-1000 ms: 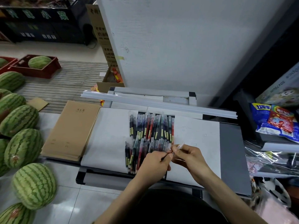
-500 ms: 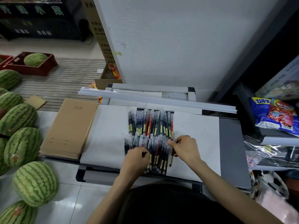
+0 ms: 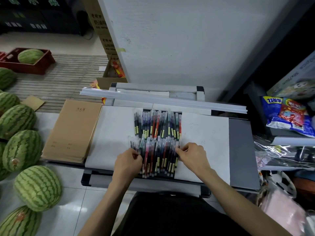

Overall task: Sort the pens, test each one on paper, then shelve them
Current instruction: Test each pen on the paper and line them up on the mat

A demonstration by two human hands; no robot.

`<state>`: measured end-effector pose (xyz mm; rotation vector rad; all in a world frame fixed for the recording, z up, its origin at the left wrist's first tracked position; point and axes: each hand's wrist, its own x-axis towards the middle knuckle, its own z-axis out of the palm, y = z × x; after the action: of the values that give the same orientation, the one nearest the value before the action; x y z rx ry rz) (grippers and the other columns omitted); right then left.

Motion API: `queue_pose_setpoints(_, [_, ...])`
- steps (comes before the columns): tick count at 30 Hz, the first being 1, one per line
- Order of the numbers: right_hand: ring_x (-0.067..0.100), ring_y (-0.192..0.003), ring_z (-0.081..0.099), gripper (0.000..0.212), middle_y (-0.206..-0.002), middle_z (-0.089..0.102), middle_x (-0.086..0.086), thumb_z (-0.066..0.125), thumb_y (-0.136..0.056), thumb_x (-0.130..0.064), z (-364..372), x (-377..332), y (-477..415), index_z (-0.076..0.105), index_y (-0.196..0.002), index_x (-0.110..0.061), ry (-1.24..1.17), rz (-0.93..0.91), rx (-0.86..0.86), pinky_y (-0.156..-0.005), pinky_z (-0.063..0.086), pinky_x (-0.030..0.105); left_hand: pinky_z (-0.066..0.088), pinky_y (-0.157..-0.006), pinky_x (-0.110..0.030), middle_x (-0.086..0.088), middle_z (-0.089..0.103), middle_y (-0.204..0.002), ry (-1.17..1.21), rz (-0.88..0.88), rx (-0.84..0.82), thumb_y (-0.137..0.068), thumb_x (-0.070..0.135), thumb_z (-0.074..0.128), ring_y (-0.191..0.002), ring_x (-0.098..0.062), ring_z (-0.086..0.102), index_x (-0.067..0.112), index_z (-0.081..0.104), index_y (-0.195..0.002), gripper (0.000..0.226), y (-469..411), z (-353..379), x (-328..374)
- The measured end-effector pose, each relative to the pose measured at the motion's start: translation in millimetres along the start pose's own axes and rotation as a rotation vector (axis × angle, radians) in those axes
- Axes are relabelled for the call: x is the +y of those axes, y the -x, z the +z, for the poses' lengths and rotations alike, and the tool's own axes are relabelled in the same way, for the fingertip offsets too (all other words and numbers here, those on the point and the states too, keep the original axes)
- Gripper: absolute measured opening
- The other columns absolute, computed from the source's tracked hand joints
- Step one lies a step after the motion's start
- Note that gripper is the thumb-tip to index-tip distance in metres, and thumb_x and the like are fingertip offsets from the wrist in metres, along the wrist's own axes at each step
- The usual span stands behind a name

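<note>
Gripping left edge of the near pen row (image 3: 158, 155) with left hand (image 3: 129, 161), pinching its right-edge pens with right hand (image 3: 193, 155).

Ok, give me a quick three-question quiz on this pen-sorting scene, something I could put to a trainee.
1. True or false: the left hand and the right hand are both at the near row of pens.
2. Which stack lies left of the pens? A: brown notebooks. B: folded towels. C: dinner plates.
3. Fill in: faint test marks show on the paper sheet to the ___ of the pens.
Key: 1 true; 2 A; 3 right.
</note>
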<state>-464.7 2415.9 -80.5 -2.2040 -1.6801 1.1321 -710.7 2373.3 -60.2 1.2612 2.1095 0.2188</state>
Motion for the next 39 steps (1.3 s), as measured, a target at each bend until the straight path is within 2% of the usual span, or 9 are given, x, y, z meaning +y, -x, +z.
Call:
queue_pose_setpoints(3, [0.02,-0.071,0.065,0.048,-0.074,0.068,0.004,0.063,-0.092,-0.055,5.5,0.9,9.4,0.066,-0.086,-0.007,0.061,0.042,-0.035,-0.065,0.055,0.033,0.048,-0.075,-0.035,-0.002,0.068,-0.095,0.0,-0.076,-0.015,-0.095,0.041,0.066,-0.091,-0.023,0.065,0.013,0.056,-0.126,0.043,-7.1,-4.7,-11.4])
queue_pose_setpoints(6, [0.022,-0.082,0.062,0.051,-0.086,0.063,0.001,0.062,-0.092,-0.056,10.3,-3.6,17.7,0.063,-0.107,-0.008,0.072,0.062,-0.005,-0.072,0.052,0.034,0.049,-0.083,-0.039,-0.014,0.062,-0.124,0.0,-0.101,-0.035,-0.092,0.05,0.069,-0.109,-0.032,0.062,0.003,0.045,-0.138,0.07,-17.6,-4.6,-18.4])
queue_pose_setpoints(9, [0.022,-0.084,0.059,0.056,-0.09,0.058,0.0,0.064,-0.092,-0.054,18.2,-15.1,26.6,0.058,-0.119,-0.006,0.042,0.084,0.029,-0.073,0.049,0.033,0.053,-0.082,-0.043,-0.017,0.056,-0.126,-0.002,-0.106,-0.09,-0.09,0.054,0.072,-0.106,-0.035,0.061,-0.003,0.04,-0.135,0.08,-29.1,-2.3,-19.0])
queue_pose_setpoints(12, [0.028,-0.1,0.063,0.067,-0.113,0.063,0.009,0.064,-0.089,-0.059,26.7,-27.0,30.8,0.053,-0.126,-0.004,0.038,0.103,0.051,-0.083,0.053,0.037,0.054,-0.085,-0.043,-0.019,0.052,-0.131,-0.012,-0.072,-0.101,-0.088,0.055,0.075,-0.111,-0.036,0.06,-0.006,0.037,-0.138,0.088,-34.6,2.6,-14.1])
queue_pose_setpoints(15, [0.034,-0.114,0.062,0.08,-0.128,0.058,0.016,0.065,-0.088,-0.063,33.2,-40.8,30.9,0.047,-0.134,-0.001,0.076,0.147,0.04,-0.09,0.052,0.041,0.055,-0.085,-0.043,-0.017,0.048,-0.129,-0.019,-0.032,-0.093,-0.088,0.047,0.078,-0.111,-0.036,0.059,-0.002,0.037,-0.134,0.08,-34.5,9.0,-11.5])
queue_pose_setpoints(21, [0.035,-0.119,0.061,0.093,-0.13,0.054,0.016,0.071,-0.081,-0.069,48.2,-58.3,29.6,0.04,-0.137,-0.002,0.216,0.22,0.053,-0.09,0.053,0.042,0.055,-0.092,-0.054,-0.016,0.048,-0.125,-0.042,-0.011,-0.061,-0.086,0.043,0.079,-0.113,-0.039,0.058,0.002,0.038,-0.127,0.071,-34.4,19.4,-12.0])
queue_pose_setpoints(29, [0.035,-0.115,0.062,0.074,-0.124,0.059,0.015,0.072,-0.084,-0.056,58.2,-56.8,31.0,0.042,-0.128,-0.004,0.233,0.226,0.06,-0.088,0.053,0.043,0.056,-0.087,-0.051,-0.015,0.049,-0.125,-0.062,0.009,-0.038,-0.08,0.041,0.086,-0.112,-0.038,0.059,0.002,0.04,-0.127,0.076,-30.7,20.6,-12.3])
queue_pose_setpoints(34, [0.036,-0.115,0.062,0.065,-0.124,0.061,0.016,0.069,-0.088,-0.049,56.8,-53.2,27.6,0.044,-0.127,-0.003,0.249,0.227,0.054,-0.087,0.053,0.042,0.053,-0.081,-0.049,-0.015,0.049,-0.126,-0.094,0.011,-0.006,-0.085,0.027,0.078,-0.11,-0.039,0.058,0.003,0.039,-0.126,0.061,-30.8,22.7,-17.5])
queue_pose_setpoints(39, [0.035,-0.113,0.064,0.053,-0.122,0.063,0.016,0.065,-0.093,-0.037,56.2,-53.0,20.9,0.044,-0.126,-0.001,0.306,0.209,0.058,-0.081,0.051,0.039,0.052,-0.08,-0.048,-0.016,0.048,-0.124,-0.089,0.021,0.007,-0.088,0.025,0.076,-0.108,-0.038,0.056,0.003,0.04,-0.125,0.056,-32.1,27.1,-18.4])
